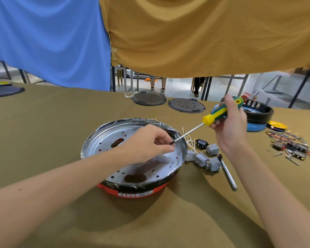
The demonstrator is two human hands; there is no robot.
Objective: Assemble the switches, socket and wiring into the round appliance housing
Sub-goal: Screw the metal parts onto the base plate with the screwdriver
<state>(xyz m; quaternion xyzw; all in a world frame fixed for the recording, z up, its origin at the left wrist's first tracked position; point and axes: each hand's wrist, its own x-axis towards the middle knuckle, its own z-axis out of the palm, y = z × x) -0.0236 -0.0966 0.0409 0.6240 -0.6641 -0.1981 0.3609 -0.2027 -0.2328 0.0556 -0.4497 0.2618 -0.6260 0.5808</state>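
The round silver metal housing with a red base sits at the middle of the desk, which is covered in olive-brown cloth. The left hand reaches over the housing's pan, its fingers curled and pinching at the dark tip of the screwdriver; whether a small part sits between them cannot be told. The right hand is held above and to the right of the housing, its fingers wrapped round the handle of the yellow-and-green screwdriver, whose steel shaft slants down and left over the housing's rim to the left fingertips.

Just right of the housing lie grey boxy switches, a black socket, thin brass-coloured terminals and a silver metal rod with a black end. Well apart, near the right edge, lies a tangle of coloured wires with black switches. Farther back are two dark round perforated plates, and a black round housing on a blue base.

Blue cloth and mustard cloth hang overhead; beneath them show chair legs and the legs of people on a pale floor.
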